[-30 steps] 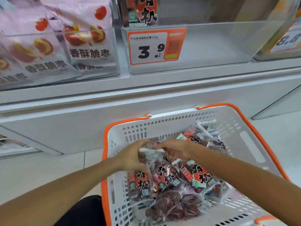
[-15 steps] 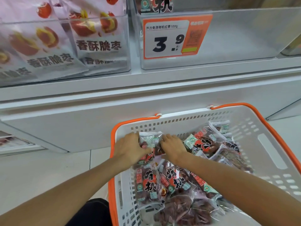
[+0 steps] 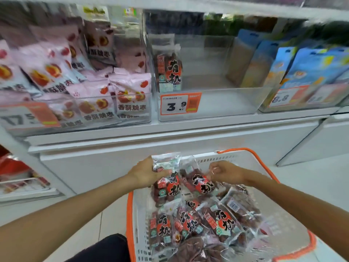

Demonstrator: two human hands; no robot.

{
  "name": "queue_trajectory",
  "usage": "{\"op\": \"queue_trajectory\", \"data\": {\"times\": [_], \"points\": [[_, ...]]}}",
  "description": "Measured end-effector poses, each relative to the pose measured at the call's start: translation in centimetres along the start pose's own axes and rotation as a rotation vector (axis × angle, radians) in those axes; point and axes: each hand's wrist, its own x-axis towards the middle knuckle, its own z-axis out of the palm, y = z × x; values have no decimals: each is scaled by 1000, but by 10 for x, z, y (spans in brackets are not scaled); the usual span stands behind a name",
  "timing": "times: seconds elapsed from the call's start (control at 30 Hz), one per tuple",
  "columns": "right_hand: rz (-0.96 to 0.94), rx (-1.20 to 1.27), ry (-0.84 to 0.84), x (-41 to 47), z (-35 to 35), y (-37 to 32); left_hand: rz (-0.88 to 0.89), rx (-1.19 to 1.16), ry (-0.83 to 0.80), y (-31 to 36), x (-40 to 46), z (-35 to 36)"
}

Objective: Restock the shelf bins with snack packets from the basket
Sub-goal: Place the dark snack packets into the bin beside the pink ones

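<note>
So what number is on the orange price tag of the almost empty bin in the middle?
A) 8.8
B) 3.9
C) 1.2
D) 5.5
B: the orange price tag on the front of the middle bin reads 3.9, and only one dark red packet stands inside it.

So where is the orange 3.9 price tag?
The orange 3.9 price tag hangs on the clear middle shelf bin, front left, above the white orange-rimmed basket.

Basket (image 3: 294,250) cut off by the lower edge; its floor hidden beneath packets (image 3: 188,224). Upper shelf goods (image 3: 236,23) blurred. Small print on price tag (image 3: 180,105) illegible. Left price tag (image 3: 28,116) blurred.
</note>
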Motion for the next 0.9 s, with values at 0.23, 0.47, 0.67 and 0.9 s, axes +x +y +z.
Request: {"op": "queue_trajectory", "data": {"times": [0.23, 0.47, 0.67, 0.9], "points": [[-50, 580, 247, -71, -31, -49, 32, -320, 165, 56, -47, -33], [-137, 737, 439, -83, -39, -103, 98, -571, 280, 98, -83, -58], [-238, 675, 606, -76, -62, -133, 171, -495, 339, 140, -102, -110], [-181, 884, 633, -54, -142, -156, 299, -432, 441, 191, -58, -181]]}}
